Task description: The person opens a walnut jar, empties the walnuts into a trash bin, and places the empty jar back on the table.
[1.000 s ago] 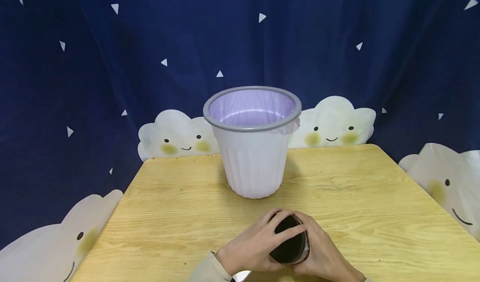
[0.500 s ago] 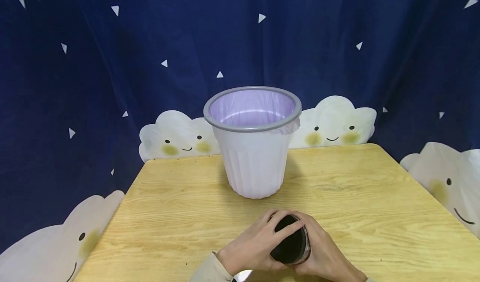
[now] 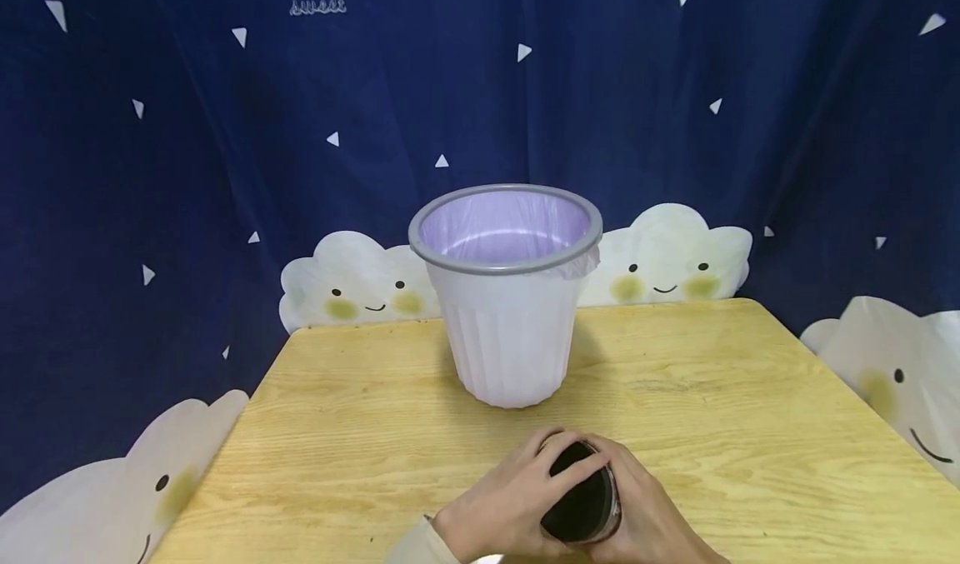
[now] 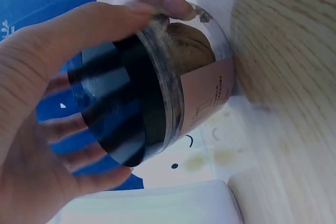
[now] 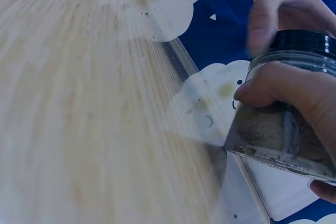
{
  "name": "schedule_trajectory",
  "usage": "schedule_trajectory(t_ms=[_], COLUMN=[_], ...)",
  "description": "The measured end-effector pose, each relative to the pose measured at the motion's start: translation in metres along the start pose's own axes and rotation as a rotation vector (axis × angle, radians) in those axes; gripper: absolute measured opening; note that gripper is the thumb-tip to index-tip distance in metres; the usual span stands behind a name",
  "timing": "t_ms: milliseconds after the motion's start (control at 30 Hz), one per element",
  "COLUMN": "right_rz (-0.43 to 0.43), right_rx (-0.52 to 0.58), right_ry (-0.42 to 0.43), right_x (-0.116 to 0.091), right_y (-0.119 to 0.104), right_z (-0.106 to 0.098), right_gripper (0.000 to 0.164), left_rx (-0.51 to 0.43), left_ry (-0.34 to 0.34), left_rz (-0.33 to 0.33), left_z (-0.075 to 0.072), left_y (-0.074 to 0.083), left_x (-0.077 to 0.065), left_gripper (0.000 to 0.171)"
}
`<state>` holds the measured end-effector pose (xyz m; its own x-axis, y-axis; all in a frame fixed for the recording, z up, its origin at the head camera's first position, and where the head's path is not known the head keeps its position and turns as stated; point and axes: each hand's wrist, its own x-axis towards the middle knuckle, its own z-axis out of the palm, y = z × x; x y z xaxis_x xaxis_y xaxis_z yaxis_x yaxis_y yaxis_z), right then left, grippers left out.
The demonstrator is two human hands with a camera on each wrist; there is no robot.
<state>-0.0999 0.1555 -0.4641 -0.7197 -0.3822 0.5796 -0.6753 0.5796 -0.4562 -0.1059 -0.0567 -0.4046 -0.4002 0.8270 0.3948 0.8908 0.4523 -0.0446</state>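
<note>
A clear jar (image 4: pixel 207 95) with a black lid (image 3: pixel 579 510) and a pink label is near the front of the table, between both hands. Through its wall in the left wrist view shows a brown, wrinkled, walnut-like lump (image 4: pixel 190 48). My left hand (image 3: pixel 510 497) grips the lid from above, thumb on one side and fingers spread round the other. With thumb and fingers round the jar's body, my right hand (image 3: pixel 647 501) holds it from the right side. In the right wrist view the jar stands a little tilted, its base close to the table's edge.
Behind the hands, a white trash bin (image 3: pixel 510 331) with a grey rim and a purple liner stands on the wooden table (image 3: pixel 337 431). A dark blue curtain (image 3: pixel 615 114) with white triangles and smiling clouds hangs round the table's back and sides.
The head view has tipped up slightly, so the bin and table sit lower in it. Both hands keep their hold on the jar and lid, with little visible movement.
</note>
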Motion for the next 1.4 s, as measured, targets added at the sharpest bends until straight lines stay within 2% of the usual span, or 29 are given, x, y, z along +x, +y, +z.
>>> schedule_trajectory(t_ms=[100,200,367,533,633,700,933,1200,1400], right_rz=[0.017,0.024,0.005,-0.029,-0.029,-0.027,-0.040,-0.051,-0.056], right_rx=[0.020,0.028,0.014,0.002,-0.006,-0.011,0.023,0.030,0.017], right_ry=[-0.010,-0.018,-0.018,-0.001,0.001,-0.004,0.006,-0.024,-0.015], right_x=[-0.0019,-0.0016,0.0004,0.0013,0.0011,0.0009,0.0023,0.0032,0.0036], right_y=[-0.0009,-0.0010,-0.0015,-0.0011,-0.0008,-0.0006,-0.0002,0.0016,0.0016], right_z=[0.0007,0.0007,-0.0001,-0.0006,-0.0005,-0.0004,-0.0006,-0.0007,-0.0011], right_gripper=[0.116,0.114,0.114,0.113,0.114,0.115,0.116,0.115,0.115], left_rx=[-0.025,-0.021,-0.008,-0.023,-0.036,-0.046,-0.011,-0.071,-0.024], left_ry=[-0.018,-0.014,0.001,-0.038,-0.051,-0.047,0.003,0.022,0.012], left_rz=[0.041,0.043,0.007,-0.061,-0.077,-0.065,0.042,0.025,0.055], left_z=[0.0003,0.0002,-0.0002,-0.0012,-0.0018,-0.0019,-0.0020,-0.0033,-0.0025], left_y=[0.0002,-0.0001,-0.0003,0.0002,0.0005,0.0003,-0.0017,-0.0032,-0.0029], left_x=[-0.0001,0.0004,0.0002,-0.0001,-0.0008,-0.0011,0.0018,-0.0001,0.0016], left_gripper=[0.102,0.102,0.101,0.107,0.109,0.109,0.107,0.103,0.101])
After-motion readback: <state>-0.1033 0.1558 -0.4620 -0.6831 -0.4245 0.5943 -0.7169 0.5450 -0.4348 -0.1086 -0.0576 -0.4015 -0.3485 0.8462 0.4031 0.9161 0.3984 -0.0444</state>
